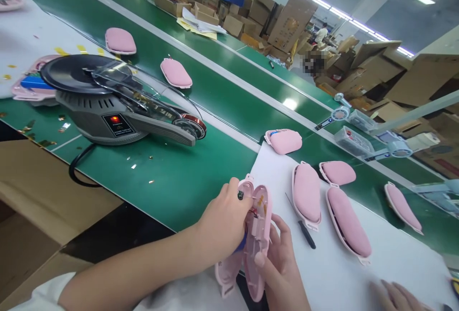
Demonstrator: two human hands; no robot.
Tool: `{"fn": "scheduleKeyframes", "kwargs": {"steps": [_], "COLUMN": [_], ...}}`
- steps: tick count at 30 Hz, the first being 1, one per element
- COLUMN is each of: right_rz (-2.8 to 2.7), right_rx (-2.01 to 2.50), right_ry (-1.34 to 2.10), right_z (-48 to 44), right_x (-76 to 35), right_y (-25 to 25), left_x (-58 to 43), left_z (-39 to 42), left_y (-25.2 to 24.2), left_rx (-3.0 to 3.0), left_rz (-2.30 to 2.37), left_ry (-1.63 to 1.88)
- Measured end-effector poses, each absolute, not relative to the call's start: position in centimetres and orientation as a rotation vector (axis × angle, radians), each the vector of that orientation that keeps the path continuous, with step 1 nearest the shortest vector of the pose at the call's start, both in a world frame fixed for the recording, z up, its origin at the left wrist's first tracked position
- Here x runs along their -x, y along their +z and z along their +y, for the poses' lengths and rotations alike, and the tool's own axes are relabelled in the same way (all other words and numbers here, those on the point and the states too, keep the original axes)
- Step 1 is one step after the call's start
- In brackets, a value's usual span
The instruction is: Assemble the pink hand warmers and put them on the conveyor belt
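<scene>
The person holds an open case [263, 234] in front of them, above the near edge of the green bench [179, 177], its two pink shells parted like a book. The left hand [224, 220] is curled over the left shell, pinching it near the top beside a small dark board [240, 195]; its fingertips are partly hidden. The right hand [281, 258] clasps the right shell, thumb on the inner rim and fingers behind. Inside this shell show thin wires [254, 212] and a patch of orange tape [260, 201], while a blue part lies mostly hidden behind the left hand. To the right, on a white sheet [322, 277], a black-handled screwdriver [307, 235] lies just beside a pink case [307, 194], with more cases near it. Another hand [392, 296], blurred, rests low at the right; whether it holds anything cannot be told. To the left stands a grey machine [103, 124] with a red light, scraps of tape [64, 126] scattered beside it. Cardboard boxes [292, 22] are piled beyond the bench.
</scene>
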State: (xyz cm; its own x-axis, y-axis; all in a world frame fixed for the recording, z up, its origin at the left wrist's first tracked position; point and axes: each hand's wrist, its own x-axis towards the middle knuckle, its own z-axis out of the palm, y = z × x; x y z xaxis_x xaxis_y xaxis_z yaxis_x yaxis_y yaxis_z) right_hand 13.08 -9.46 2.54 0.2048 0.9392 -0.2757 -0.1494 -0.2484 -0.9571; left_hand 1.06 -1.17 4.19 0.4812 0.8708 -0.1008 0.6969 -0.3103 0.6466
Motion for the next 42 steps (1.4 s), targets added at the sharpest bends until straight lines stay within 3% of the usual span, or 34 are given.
{"fn": "scheduleKeyframes", "kwargs": {"steps": [7, 15, 26, 32, 42], "right_rz": [-0.942, -0.764, -0.803, -0.769, -0.645], "right_rx": [1.555, 1.408, 1.455, 1.438, 1.271], "right_ry": [1.069, 1.288, 1.170, 1.103, 1.118], "right_z": [-10.5, -11.0, -11.3, -12.3, -13.3], "right_x": [-12.7, -14.4, -13.2, -13.1, -13.0], "right_y": [1.4, 1.4, 2.2, 1.2, -0.3], "left_x": [-1.2, -1.1, -1.0, -0.8, -1.2], "left_z": [-2.0, -1.9, -1.6, -2.2, -3.1], "left_y": [3.9, 3.2, 3.0, 2.4, 0.6], "left_rx": [-1.892, -1.580, -1.156, -0.921, -0.932], "left_rz": [1.248, 1.114, 1.009, 0.720, 0.519], "left_ry": [0.598, 0.812, 0.804, 0.739, 0.767]}}
